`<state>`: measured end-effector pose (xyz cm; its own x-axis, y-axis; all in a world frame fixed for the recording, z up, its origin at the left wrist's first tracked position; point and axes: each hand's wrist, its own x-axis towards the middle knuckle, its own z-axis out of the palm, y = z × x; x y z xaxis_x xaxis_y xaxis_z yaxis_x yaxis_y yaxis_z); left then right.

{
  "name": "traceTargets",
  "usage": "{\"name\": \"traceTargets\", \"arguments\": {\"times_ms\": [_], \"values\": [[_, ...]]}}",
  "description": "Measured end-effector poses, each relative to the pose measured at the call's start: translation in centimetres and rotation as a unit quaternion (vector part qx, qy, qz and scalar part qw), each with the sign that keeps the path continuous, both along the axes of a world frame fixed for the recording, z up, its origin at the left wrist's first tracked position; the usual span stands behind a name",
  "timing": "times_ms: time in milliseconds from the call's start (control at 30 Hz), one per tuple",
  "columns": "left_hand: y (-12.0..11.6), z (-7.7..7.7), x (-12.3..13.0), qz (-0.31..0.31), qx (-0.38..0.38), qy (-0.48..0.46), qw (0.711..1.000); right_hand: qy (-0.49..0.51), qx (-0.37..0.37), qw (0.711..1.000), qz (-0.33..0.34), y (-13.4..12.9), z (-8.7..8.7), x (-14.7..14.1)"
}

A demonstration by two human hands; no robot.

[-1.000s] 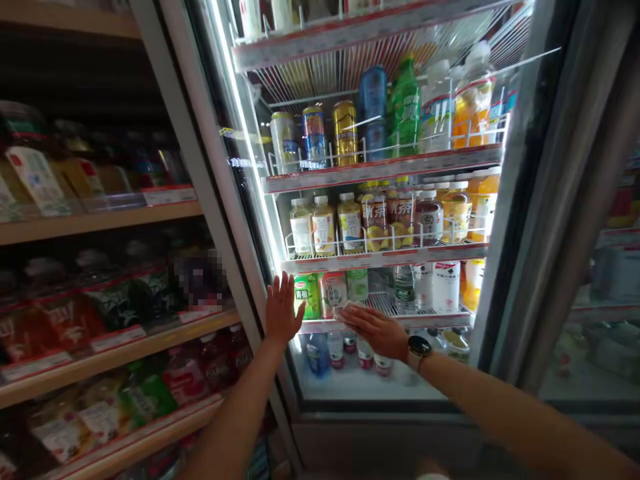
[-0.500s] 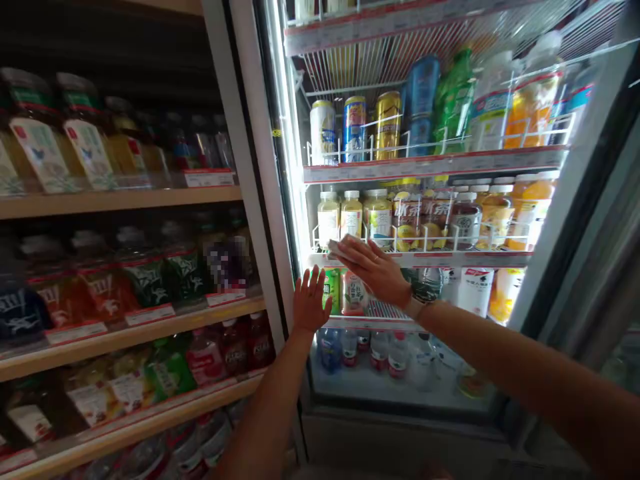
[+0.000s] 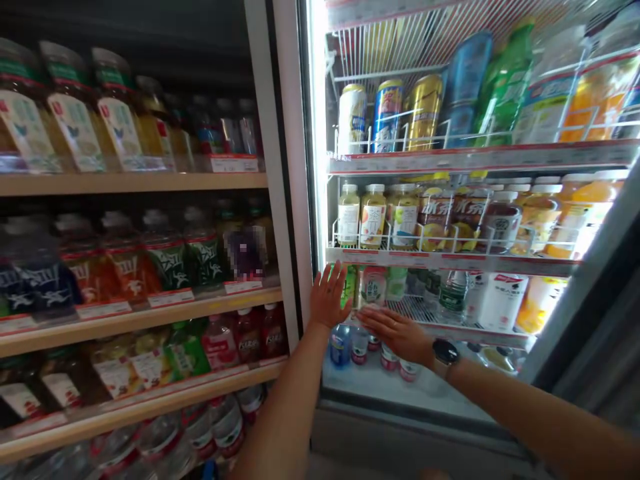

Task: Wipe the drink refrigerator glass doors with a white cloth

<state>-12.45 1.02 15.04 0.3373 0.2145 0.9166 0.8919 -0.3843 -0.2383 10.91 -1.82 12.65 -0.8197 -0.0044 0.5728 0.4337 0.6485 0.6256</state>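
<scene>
My left hand [image 3: 329, 297] is raised with its fingers spread, near the left edge of the lit drinks cooler [image 3: 305, 133], and holds nothing. Lower and to the right, my right hand [image 3: 400, 333] lies at the left part of the lower shelf edge [image 3: 480, 331], fingers stretched out together. A small pale cloth [image 3: 356, 316] shows at its fingertips, mostly hidden under the hand. Behind the hands stand a pink-capped can [image 3: 373, 285] and a green one. A dark watch [image 3: 446, 351] sits on my right wrist.
Wooden shelves [image 3: 150, 181] with rows of bottles fill the left side. In the cooler, cans [image 3: 353, 119] and bottles stand behind wire rails. Small bottles [image 3: 359, 347] stand on its floor. A dark door frame [image 3: 585, 293] slants along the right.
My right hand has moved down from the middle shelf edge to the lower one, with the cloth. My left hand stays raised by the cooler's left edge. The view has shifted left.
</scene>
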Motion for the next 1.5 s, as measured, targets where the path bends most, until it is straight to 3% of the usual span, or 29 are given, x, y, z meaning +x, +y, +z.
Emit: {"name": "traceTargets", "arguments": {"times_ms": [67,267,333,433,667,767,867,1033,1133,1233,1400,1500], "values": [[0.0,0.0,0.0,-0.004,0.007,0.000,1.000,-0.003,0.007,1.000,-0.005,0.1,1.4,0.2],[0.1,-0.2,0.2,0.025,-0.021,-0.005,0.999,0.103,0.003,0.993,-0.062,0.7,10.8,0.2],[0.2,-0.3,0.3,0.036,-0.017,-0.005,0.999,0.138,0.005,0.988,-0.071,0.8,12.4,0.0],[0.2,-0.4,0.3,0.048,0.000,-0.003,0.999,0.142,0.008,0.987,-0.070,0.6,11.3,-0.3],[0.2,-0.4,0.3,0.032,0.004,-0.009,0.999,0.033,0.001,0.999,-0.026,-0.2,1.7,0.7],[0.3,-0.4,0.2,0.042,0.012,-0.005,0.999,0.005,0.005,1.000,-0.012,-0.4,0.5,1.5],[0.3,-0.4,0.4,0.052,0.023,-0.004,0.998,0.018,0.022,0.999,-0.021,-0.4,3.0,2.0],[0.2,-0.1,0.7,0.041,0.041,-0.014,0.998,0.148,0.036,0.986,-0.070,0.1,11.3,2.6],[0.1,0.0,0.7,0.049,0.052,-0.012,0.997,0.220,0.042,0.971,-0.079,0.4,13.2,2.7],[0.1,0.0,0.7,0.055,0.046,-0.009,0.997,0.199,0.032,0.976,-0.081,0.4,10.8,2.3],[0.0,0.1,0.8,0.053,0.049,-0.009,0.997,0.088,0.024,0.993,-0.068,-0.3,2.9,1.2],[0.1,0.0,0.8,0.046,0.048,-0.010,0.998,0.061,0.007,0.996,-0.057,-0.5,1.0,1.1]]}}
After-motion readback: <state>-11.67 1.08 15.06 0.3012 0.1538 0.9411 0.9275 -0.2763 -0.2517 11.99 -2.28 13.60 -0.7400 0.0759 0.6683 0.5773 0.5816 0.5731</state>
